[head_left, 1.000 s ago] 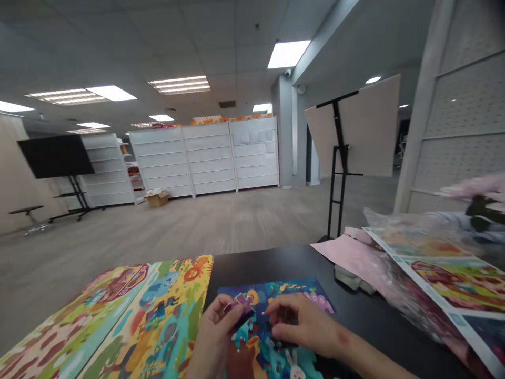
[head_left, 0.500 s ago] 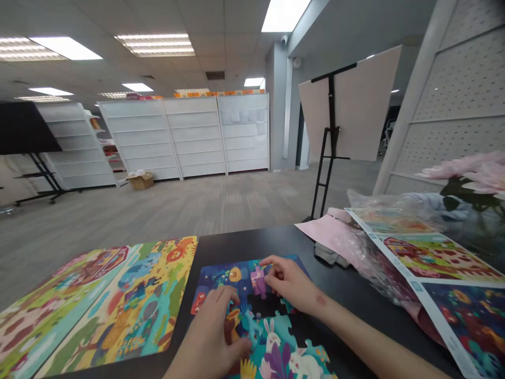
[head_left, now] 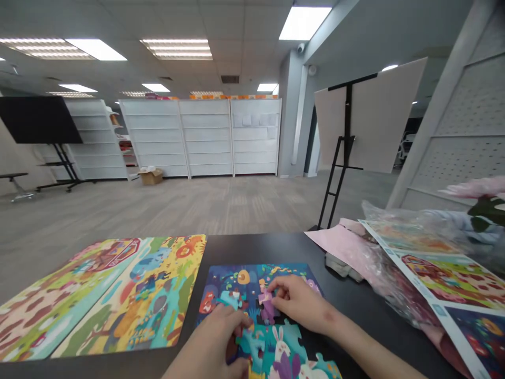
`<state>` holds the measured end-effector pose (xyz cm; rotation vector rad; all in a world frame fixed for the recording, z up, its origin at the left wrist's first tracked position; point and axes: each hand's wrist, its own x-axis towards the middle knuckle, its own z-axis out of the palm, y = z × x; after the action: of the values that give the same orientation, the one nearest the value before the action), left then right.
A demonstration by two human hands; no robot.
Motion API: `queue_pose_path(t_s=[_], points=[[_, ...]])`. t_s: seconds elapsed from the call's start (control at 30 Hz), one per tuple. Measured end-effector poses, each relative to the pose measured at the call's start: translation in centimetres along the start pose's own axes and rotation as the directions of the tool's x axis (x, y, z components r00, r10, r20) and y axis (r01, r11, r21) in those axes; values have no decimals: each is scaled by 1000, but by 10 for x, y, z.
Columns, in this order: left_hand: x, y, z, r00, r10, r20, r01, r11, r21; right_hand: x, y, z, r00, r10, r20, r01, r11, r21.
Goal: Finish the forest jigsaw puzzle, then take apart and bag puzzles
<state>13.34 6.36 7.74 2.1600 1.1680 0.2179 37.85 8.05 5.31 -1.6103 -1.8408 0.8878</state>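
Note:
A colourful jigsaw puzzle (head_left: 224, 273) lies partly assembled on the black table. The thumb and fingertips of my right hand (head_left: 298, 302) pinch a purple puzzle piece (head_left: 267, 306), low over the dark gap between the blue upper part and the lower part with white rabbits (head_left: 281, 345). On the puzzle's left side, my left hand (head_left: 213, 342) rests with bent fingers and the thumb held apart, touching the lower part's edge. A teal puzzle piece (head_left: 232, 299) shows just above its knuckles. My left hand hides what lies beneath it.
Two finished picture boards (head_left: 158, 295) lie to the left. On the right are pink paper (head_left: 335, 245), clear plastic wrap (head_left: 389, 289), a printed picture sheet (head_left: 442, 279) and pink flowers (head_left: 481, 187). An easel (head_left: 347, 131) stands beyond the table.
My right hand has brought the purple piece down toward me, into the gap above the rabbits. My left hand has slid slightly lower, uncovering the teal piece. The camera view has shifted a little.

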Motion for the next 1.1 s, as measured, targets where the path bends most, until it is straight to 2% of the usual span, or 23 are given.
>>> queue_pose_path(t_s=[0.13,0.23,0.33,0.47,0.57,0.67,0.77,0.83,0.9,1.03,1.1], points=[[-5,-7,-8,997,-80,1,80,997,21,-2,-4,1,998,-52,-44,45,987,-152],[-6,-16,-12,998,-57,-11,57,998,35,-2,-4,2,997,-55,-52,44,981,-189],[-7,-28,-15,999,-26,-19,27,999,31,0,-1,4,999,-27,-46,21,991,-132],[-10,-38,-21,999,-38,-21,39,999,15,4,3,2,1000,-5,-27,6,999,35],[-13,-39,-25,997,-75,-17,75,997,21,5,4,-10,998,2,-60,4,995,100],[-14,-38,-28,997,-82,-14,82,996,26,5,9,-33,984,-2,-176,20,995,99],[-14,-37,-29,996,-85,8,85,996,26,5,14,-57,951,-38,-308,59,997,58],[-15,-37,-29,995,-95,22,94,995,22,4,16,-67,942,-28,-335,52,997,63],[-15,-39,-29,995,-96,28,96,995,15,3,16,-68,950,-8,-311,30,997,68],[-14,-43,-27,995,-96,28,96,995,3,1,13,-58,989,36,-147,-29,998,50],[-14,-43,-27,995,-95,27,95,995,6,1,14,-56,991,28,-129,-27,1000,11]])
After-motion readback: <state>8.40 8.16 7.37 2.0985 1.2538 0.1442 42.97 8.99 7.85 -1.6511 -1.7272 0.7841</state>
